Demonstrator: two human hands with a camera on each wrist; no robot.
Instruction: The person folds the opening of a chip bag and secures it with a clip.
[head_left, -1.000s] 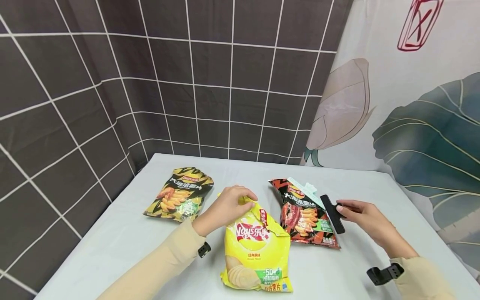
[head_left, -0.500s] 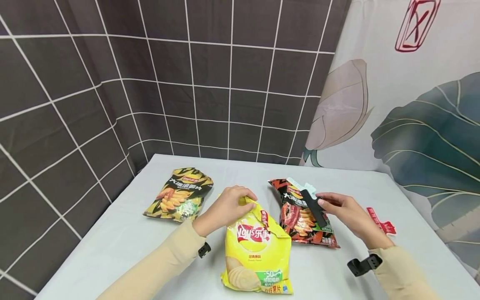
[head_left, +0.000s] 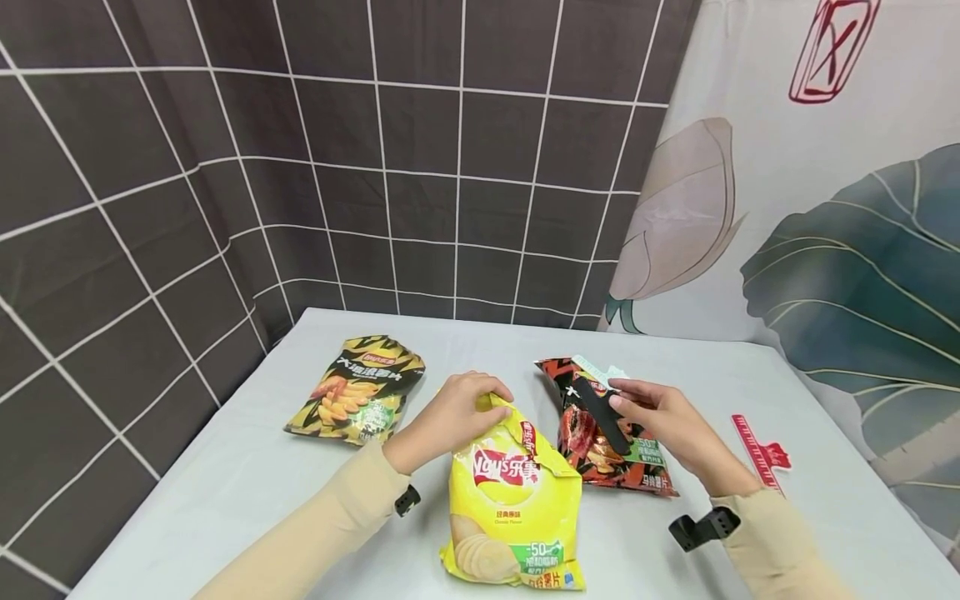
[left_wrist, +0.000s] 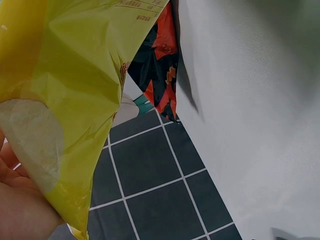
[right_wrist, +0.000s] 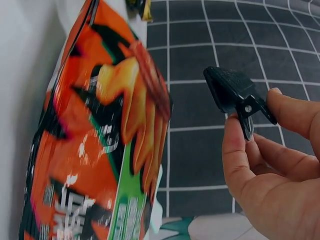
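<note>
My left hand [head_left: 448, 417] grips the upper left corner of a yellow chip bag [head_left: 513, 508], whose top is folded over. The left wrist view has this bag's back [left_wrist: 80, 75] close up, with part of the hand [left_wrist: 25, 210] at lower left. Between thumb and fingers, my right hand [head_left: 667, 421] pinches the handles of a long black bag clip [head_left: 598, 412]. In the right wrist view the clip [right_wrist: 230, 90] is seen end-on, its jaws somewhat apart with nothing between them. It is held above the red and black chip bag [head_left: 648, 477], right of the yellow one.
A pale mint clip [head_left: 592, 368] lies at the red bag's upper edge. Farther right on the white table [head_left: 817, 517] is a red clip [head_left: 772, 457]. A black and yellow chip bag [head_left: 356, 392] lies at back left. A dark gridded cloth [head_left: 420, 208] hangs behind.
My right hand has carried the black clip leftward, from the red bag's right edge to over its middle, uncovering the red clip. My left hand and the yellow bag are nearly still.
</note>
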